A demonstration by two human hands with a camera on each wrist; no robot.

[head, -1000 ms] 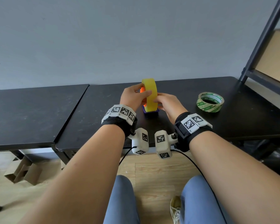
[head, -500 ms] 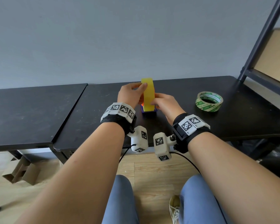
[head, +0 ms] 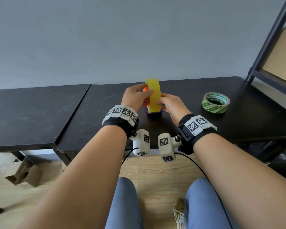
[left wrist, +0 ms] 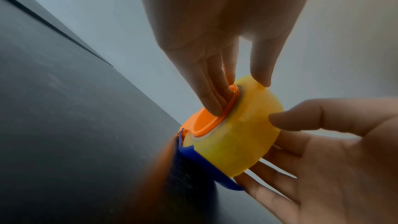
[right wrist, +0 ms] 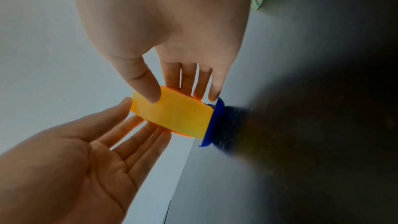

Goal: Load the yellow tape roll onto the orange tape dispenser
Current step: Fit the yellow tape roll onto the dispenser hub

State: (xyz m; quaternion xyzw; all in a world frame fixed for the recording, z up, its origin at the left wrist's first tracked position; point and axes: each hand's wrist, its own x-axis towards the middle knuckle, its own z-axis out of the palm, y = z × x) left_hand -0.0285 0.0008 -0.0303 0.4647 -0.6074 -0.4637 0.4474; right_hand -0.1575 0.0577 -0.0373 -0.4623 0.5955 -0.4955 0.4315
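Note:
The yellow tape roll (head: 154,95) stands on edge on the orange tape dispenser (head: 146,98), whose blue base (head: 153,114) sits on the black table (head: 196,128). My left hand (head: 144,92) is on its left side. In the left wrist view its straight fingers (left wrist: 212,103) press the orange hub (left wrist: 204,123) and its thumb touches the roll's rim. My right hand (head: 162,100) is on the right side. In the right wrist view its thumb (right wrist: 150,94) rests on the roll's tread (right wrist: 174,117) and its straight fingers lie on the far face.
A green-printed tape roll (head: 215,102) lies flat on the table to the right. A black shelf frame (head: 269,45) rises at the right end. A second black table (head: 31,113) adjoins on the left. Cardboard (head: 23,174) lies on the floor.
My left thumb has come down from the roll's top onto its tread, and the orange hub shows again at the roll's left. The right hand stays against the right face.

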